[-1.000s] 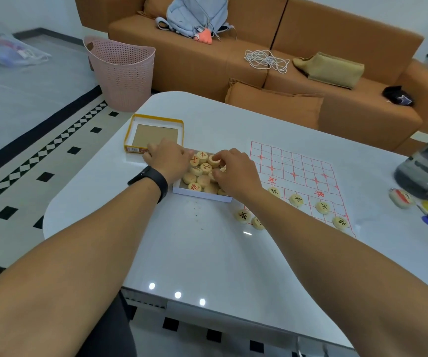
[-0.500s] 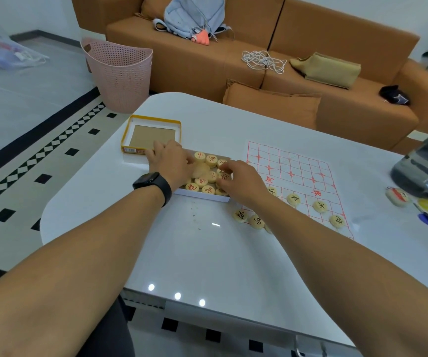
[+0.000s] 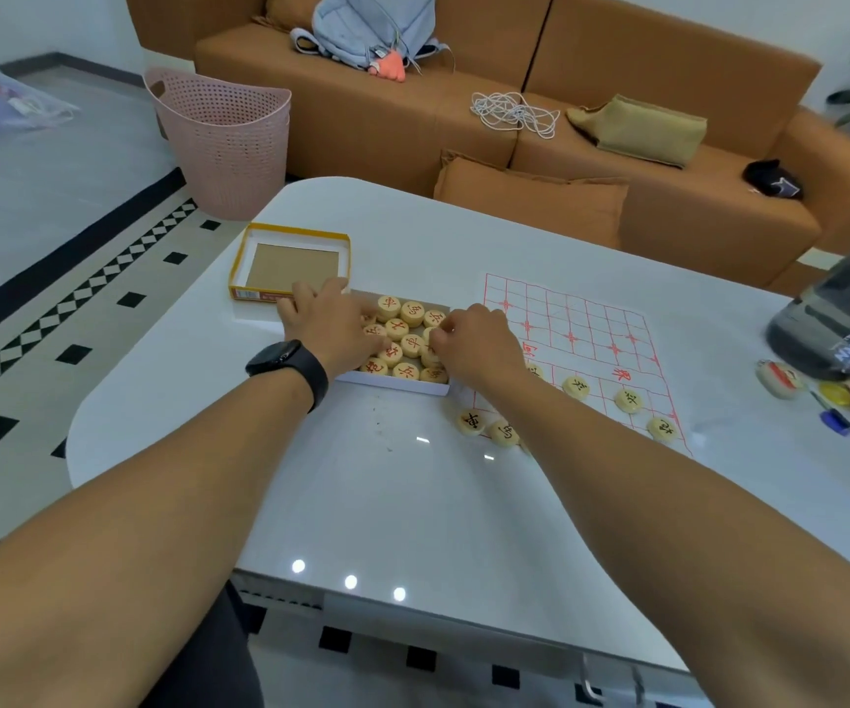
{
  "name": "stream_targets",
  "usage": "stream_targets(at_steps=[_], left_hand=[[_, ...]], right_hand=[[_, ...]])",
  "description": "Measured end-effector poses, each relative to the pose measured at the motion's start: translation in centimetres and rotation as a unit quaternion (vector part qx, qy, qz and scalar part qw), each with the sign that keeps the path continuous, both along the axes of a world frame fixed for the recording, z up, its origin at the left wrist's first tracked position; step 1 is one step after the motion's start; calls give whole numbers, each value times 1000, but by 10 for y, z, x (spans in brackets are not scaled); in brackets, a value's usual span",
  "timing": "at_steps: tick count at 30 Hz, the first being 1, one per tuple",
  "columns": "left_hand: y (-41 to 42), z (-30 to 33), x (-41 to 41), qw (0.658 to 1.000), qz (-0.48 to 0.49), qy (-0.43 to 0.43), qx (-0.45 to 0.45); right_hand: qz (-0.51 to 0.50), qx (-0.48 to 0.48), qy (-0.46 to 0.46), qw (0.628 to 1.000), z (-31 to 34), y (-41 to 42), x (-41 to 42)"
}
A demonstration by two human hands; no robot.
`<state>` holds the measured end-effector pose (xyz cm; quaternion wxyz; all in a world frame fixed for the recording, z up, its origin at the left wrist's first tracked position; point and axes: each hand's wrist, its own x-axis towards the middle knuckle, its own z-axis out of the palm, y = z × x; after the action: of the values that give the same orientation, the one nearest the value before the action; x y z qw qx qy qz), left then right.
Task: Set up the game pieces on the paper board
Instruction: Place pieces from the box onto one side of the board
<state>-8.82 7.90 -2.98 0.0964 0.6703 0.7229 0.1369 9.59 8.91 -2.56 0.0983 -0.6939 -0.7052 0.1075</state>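
A white box (image 3: 396, 386) near the table's middle holds several round wooden game pieces (image 3: 411, 313) with red characters. My left hand (image 3: 328, 329), a black watch on its wrist, lies over the box's left side; its fingertips are hidden among the pieces. My right hand (image 3: 481, 344) reaches into the box's right side, its fingers pinched on a piece at the edge. The paper board (image 3: 566, 319), white with a red grid, lies just right of the box. Three black-marked pieces (image 3: 629, 400) stand on its near rows, and two more (image 3: 471, 421) sit at its near-left corner.
The yellow box lid (image 3: 290, 263) lies upside down behind my left hand. A grey bag (image 3: 842, 319) and small items (image 3: 780, 379) crowd the table's right edge. Beyond the table stand a pink basket (image 3: 223, 140) and an orange sofa (image 3: 515, 145).
Both hands stay in the box. My left hand has shifted slightly left and uncovered more pieces, while my right hand's fingers have closed on a piece at the box's right edge.
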Motion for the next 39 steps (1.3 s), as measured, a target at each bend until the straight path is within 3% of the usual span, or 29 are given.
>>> stream_targets(at_steps=[7,11,16,24,29,34,39], left_hand=[[10,-4,-4,991,53,-125,0],[21,-7,-1,995,32,-77,58],[30,-15,10,998,23,-28,47],[33,-15,17,996,15,-7,84],[25,-11,10,997,15,2,81],[6,-4,-4,999,-4,-6,46],[-4,6,-11,998,-23,43,49]], right_hand=[[-61,-87,121,987,9,13,-8],[-66,-86,59,992,11,18,-14],[-68,-86,12,994,17,23,-25],[-81,-99,77,989,5,28,-25],[-58,-77,36,995,5,22,-23],[-63,-18,85,994,6,16,-22],[-40,0,99,994,4,0,-17]])
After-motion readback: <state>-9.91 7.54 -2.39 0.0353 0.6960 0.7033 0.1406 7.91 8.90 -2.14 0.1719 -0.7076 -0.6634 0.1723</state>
